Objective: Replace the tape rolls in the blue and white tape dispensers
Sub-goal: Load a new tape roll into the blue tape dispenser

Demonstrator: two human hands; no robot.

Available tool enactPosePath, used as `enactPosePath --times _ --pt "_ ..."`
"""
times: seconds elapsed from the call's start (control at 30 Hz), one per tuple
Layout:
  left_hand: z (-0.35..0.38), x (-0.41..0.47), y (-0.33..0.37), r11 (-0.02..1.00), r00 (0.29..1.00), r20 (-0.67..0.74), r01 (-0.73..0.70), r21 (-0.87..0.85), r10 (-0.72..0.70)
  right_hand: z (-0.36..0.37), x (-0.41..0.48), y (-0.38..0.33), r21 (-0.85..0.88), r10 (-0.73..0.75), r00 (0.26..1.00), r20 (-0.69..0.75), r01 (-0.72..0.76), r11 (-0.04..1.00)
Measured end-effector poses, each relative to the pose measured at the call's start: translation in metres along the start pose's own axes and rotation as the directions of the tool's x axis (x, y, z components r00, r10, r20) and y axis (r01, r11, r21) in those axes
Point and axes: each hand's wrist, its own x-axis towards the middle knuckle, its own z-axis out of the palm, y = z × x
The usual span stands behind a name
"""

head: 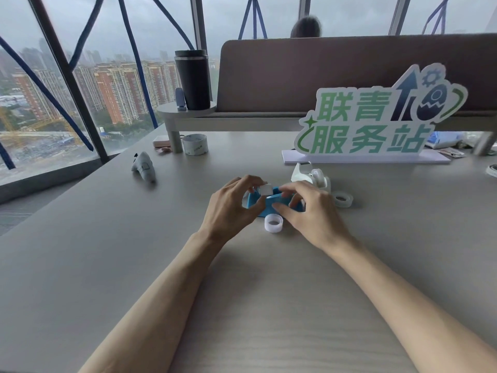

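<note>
The blue tape dispenser [270,202] stands on the grey table in the middle, partly covered by both hands. My left hand [231,204] pinches a small white piece [265,190] at the dispenser's top. My right hand [309,211] grips the dispenser's right side. A white ring-shaped tape roll [273,223] lies on the table just in front of the dispenser. The white tape dispenser [312,177] stands behind, to the right. A clear tape roll [343,199] lies flat beside it.
A large tape roll [195,144] stands by a shelf leg at the back left. A grey handheld device [143,166] lies at the left. A green and white sign [376,122] stands at the back right. A black tumbler [192,79] sits on the raised shelf.
</note>
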Motion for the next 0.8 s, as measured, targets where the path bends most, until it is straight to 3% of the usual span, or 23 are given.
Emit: enactPosePath --times 0.27,0.4,0.5,0.57,0.63,0.8 --pt "0.000 0.000 0.009 0.982 0.988 -0.020 -0.151 0.112 0.155 -0.002 0.002 -0.008 0.195 0.099 0.994 -0.034 -0.091 0.977" --pt "-0.001 0.000 0.010 0.974 0.982 -0.018 -0.185 0.127 0.189 0.000 0.002 -0.010 0.225 0.100 0.994 -0.040 -0.088 0.970" --pt "-0.006 0.006 0.001 0.942 0.967 -0.068 -0.223 0.250 0.247 0.001 0.002 -0.010 0.213 0.115 0.990 -0.083 -0.095 0.972" --pt "-0.011 0.009 -0.015 0.963 0.978 -0.185 -0.041 0.268 0.094 0.001 0.002 -0.009 0.202 0.123 0.987 -0.100 -0.101 0.974" --pt "-0.011 0.007 -0.034 0.956 0.978 -0.190 0.131 0.263 -0.082 0.002 0.001 -0.009 0.186 0.120 0.988 -0.102 -0.100 0.977" --pt "0.002 -0.001 -0.057 0.920 0.945 0.198 0.180 0.347 -0.259 0.005 -0.003 -0.008 0.144 0.077 0.995 -0.071 -0.066 0.987"
